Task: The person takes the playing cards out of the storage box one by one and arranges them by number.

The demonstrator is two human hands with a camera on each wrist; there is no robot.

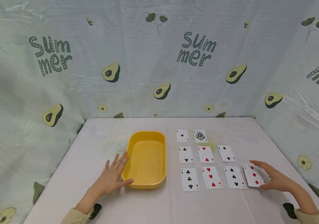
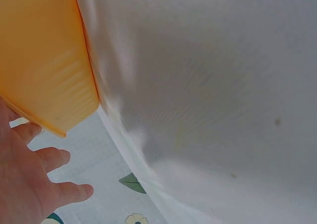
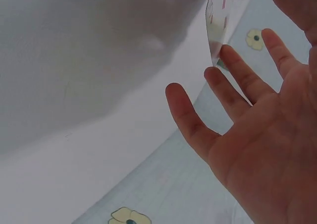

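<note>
My right hand point(image 1: 278, 179) spans the three of diamonds point(image 1: 252, 176), a playing card, at the right end of the nearest row. Index fingertip and thumb tip are at its opposite edges. In the right wrist view the card point(image 3: 216, 28) shows nearly edge-on and slightly bowed, by the fingertips; the other fingers are spread. The three of spades point(image 1: 234, 177) lies just left of it. My left hand point(image 1: 112, 176), fingers spread, touches the left rim of a yellow tray point(image 1: 163, 161). The tray's outer wall point(image 2: 47, 60) fills the corner of the left wrist view.
In the near row are a three of clubs point(image 1: 189, 179) and three of hearts point(image 1: 211, 177). Behind lie twos of clubs point(image 1: 186, 155), hearts point(image 1: 205, 154) and spades point(image 1: 227, 153). Farthest back are aces of clubs point(image 1: 182, 135) and spades point(image 1: 200, 136). Printed cloth point(image 1: 137, 102) hangs behind the table.
</note>
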